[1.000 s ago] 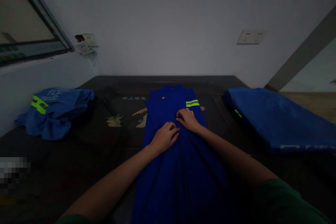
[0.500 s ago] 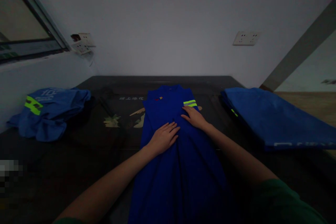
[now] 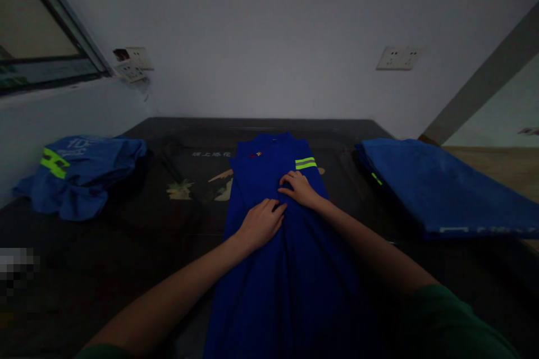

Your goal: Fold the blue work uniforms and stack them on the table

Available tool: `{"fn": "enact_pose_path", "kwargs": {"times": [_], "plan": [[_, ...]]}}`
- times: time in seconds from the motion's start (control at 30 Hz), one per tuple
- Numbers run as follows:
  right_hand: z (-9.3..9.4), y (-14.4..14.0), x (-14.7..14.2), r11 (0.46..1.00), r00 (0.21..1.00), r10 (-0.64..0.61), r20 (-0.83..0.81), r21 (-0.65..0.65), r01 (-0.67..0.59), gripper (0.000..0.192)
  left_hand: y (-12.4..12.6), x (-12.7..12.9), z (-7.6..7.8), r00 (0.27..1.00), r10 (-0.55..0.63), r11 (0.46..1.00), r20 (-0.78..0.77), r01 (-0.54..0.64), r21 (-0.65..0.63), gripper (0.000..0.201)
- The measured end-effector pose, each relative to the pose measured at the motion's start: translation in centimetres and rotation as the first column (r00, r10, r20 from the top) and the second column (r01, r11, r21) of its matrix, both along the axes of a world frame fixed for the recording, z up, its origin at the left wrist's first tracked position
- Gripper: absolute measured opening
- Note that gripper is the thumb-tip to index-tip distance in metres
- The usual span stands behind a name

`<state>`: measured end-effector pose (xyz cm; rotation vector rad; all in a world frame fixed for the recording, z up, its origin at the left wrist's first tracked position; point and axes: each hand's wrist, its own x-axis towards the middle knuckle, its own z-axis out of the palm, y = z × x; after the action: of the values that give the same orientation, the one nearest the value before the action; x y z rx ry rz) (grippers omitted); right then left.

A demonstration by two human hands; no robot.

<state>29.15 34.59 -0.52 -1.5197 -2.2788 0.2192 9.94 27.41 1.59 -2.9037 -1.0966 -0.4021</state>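
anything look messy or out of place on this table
Yes: the blue garment at the far left lies crumpled in a heap, unlike the flat folded stack on the right and the garment laid out straight under both hands.

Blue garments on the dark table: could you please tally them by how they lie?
Spread flat under both hands: 1
Crumpled heap at left: 1
Folded stack at right: 1
Total: 3

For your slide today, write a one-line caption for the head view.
Both hands, left hand and right hand, press on a blue garment spread lengthwise on a dark table.
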Motion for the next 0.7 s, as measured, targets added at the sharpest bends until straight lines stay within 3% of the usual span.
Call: {"fn": "enact_pose_path", "kwargs": {"times": [0.2,0.3,0.47,0.7], "plan": [[0.6,0.7,-0.6,0.999,0.980,0.031,0.197,0.028,-0.037,0.032,0.2,-0.2,0.6,1.000,0.015,0.998,-0.024,-0.017,-0.052,0.034],[0.9,1.4,-0.8,0.997,0.969,0.068,0.238,0.009,-0.072,0.036,1.3,-0.9,1.4,0.996,0.080,0.994,-0.028,-0.082,-0.073,0.029],[0.6,2.2,-0.4,0.992,0.977,0.122,0.174,0.007,-0.125,0.037,2.4,-1.6,1.9,0.967,0.178,0.984,-0.182,-0.181,0.003,0.017],[-0.3,2.5,-0.1,0.996,0.996,0.094,0.004,-0.008,-0.094,0.028,2.5,-1.4,1.8,0.952,0.136,0.990,-0.274,-0.117,0.083,0.024]]}}
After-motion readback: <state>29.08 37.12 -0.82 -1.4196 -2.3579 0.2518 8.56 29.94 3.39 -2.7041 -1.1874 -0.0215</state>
